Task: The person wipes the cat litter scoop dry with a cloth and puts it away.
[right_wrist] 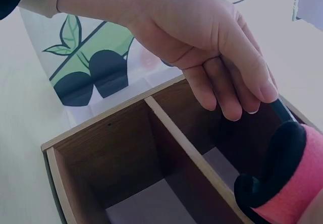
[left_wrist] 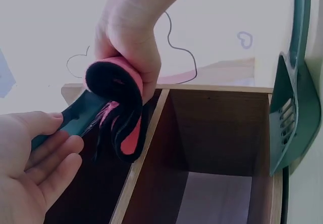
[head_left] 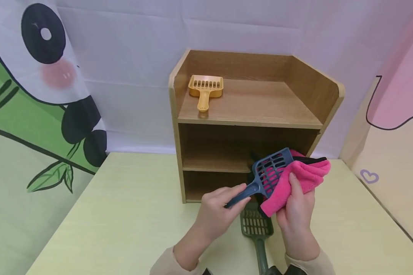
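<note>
My left hand point(head_left: 217, 214) pinches the handle of a blue slotted litter scoop point(head_left: 252, 188), which slants up to the right. A pink cloth point(head_left: 308, 173) with a black side is gripped in my right hand point(head_left: 301, 214) and lies against the scoop's slotted head, covering part of it. From the left wrist view, the cloth point(left_wrist: 132, 80) is folded around the scoop's head, mostly hiding it. Below the hands, a dark green litter scoop point(head_left: 260, 248) stands with its head up by the shelf's front. A yellow litter scoop point(head_left: 205, 93) sits on the shelf's top.
A wooden shelf unit point(head_left: 249, 124) with raised top sides and two lower compartments stands at the back of the pale yellow table point(head_left: 124, 221). Behind it hangs a white cloth backdrop point(head_left: 130, 49), with printed cartoon panels to the left and right.
</note>
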{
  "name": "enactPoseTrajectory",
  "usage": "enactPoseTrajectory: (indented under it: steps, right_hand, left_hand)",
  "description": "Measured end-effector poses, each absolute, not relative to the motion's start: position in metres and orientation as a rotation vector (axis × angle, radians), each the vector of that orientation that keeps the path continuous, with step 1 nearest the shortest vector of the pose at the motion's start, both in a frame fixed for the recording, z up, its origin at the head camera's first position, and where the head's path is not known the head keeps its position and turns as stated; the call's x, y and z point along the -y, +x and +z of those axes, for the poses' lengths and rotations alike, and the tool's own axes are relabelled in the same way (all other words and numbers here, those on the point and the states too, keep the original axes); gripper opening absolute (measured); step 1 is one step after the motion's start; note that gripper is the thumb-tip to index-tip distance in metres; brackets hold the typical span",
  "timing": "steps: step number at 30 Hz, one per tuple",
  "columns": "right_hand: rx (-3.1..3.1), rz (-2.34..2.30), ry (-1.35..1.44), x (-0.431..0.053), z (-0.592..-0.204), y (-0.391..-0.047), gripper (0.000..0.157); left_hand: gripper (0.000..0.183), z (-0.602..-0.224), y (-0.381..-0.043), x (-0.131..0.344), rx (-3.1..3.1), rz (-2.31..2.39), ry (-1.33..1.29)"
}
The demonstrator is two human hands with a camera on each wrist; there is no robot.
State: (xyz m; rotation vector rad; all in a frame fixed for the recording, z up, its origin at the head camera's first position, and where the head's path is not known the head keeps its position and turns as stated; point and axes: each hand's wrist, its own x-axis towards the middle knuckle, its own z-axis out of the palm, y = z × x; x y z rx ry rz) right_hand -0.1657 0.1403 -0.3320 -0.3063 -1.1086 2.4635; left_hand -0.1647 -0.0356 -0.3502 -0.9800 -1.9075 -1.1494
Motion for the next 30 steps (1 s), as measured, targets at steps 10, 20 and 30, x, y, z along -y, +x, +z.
enactPoseTrajectory:
  steps: [10, 20, 30]
  right_hand:
    - [1.177, 2.556, -0.306, -0.124, -0.328, -0.155, 0.055]
    - [1.182, 2.623, -0.296, -0.123, -0.332, -0.154, 0.054]
    - [1.049, 2.457, -0.346, -0.141, -0.327, -0.161, 0.050]
  left_hand:
    - [0.030, -0.361, -0.168, 0.021, 1.773, -1.132, -0.963]
    - [0.029, -0.362, -0.172, 0.022, 1.754, -1.051, -0.994]
    - [0.029, -0.354, -0.166, 0.029, 1.838, -1.192, -0.994]
